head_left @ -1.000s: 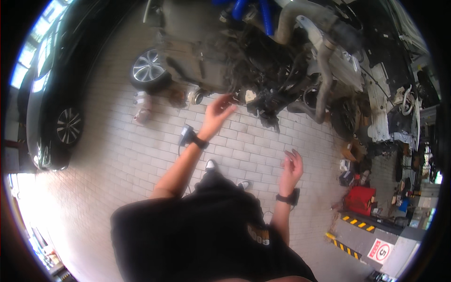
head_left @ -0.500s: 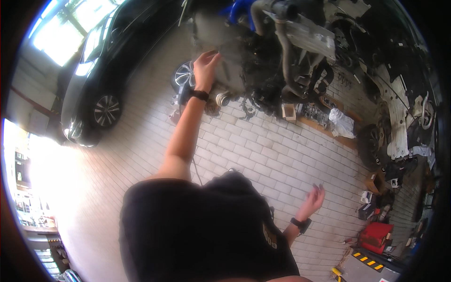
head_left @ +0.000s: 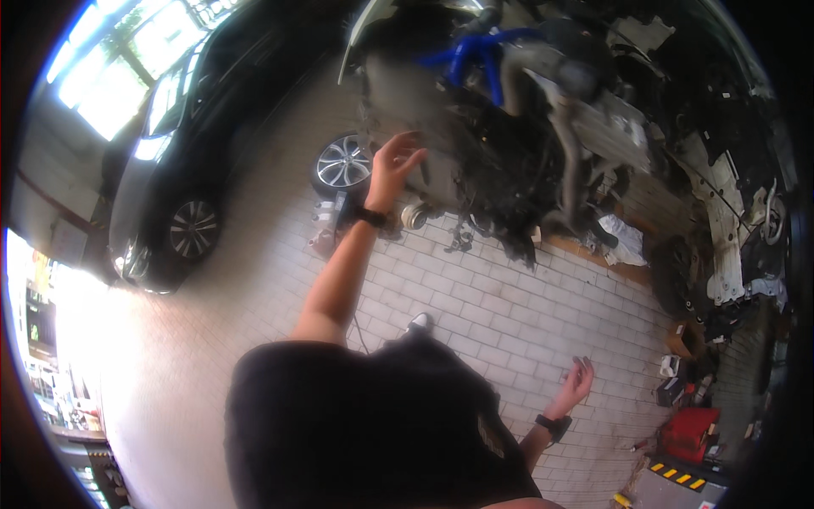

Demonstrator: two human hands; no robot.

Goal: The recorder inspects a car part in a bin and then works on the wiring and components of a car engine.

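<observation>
My left hand (head_left: 397, 172) is raised at the end of an outstretched arm. Its thumb and fingers are apart, and I see nothing between them. It is nearest the dim grey side of a raised car assembly with its engine parts (head_left: 483, 144) bare; whether the fingertips touch it I cannot tell. Blue hoses (head_left: 462, 64) and a bent grey pipe (head_left: 570, 161) run across this assembly. Low on the right, my right hand (head_left: 574, 386) hangs over the floor with loosely curled fingers apart, holding nothing. Each wrist wears a black band.
A dark car (head_left: 170, 195) stands at the left. A loose wheel (head_left: 343, 161) lies beyond my left forearm. White plastic (head_left: 623, 240) sits under the assembly. Along the right are a metal panel (head_left: 725, 229), a cardboard box (head_left: 685, 339) and a red case (head_left: 688, 433). Pale brick paving (head_left: 483, 297) covers the floor.
The view has shifted, so the car, wheel and assembly sit lower in the picture. My left hand has moved slightly right against the assembly. A shoe now shows below me.
</observation>
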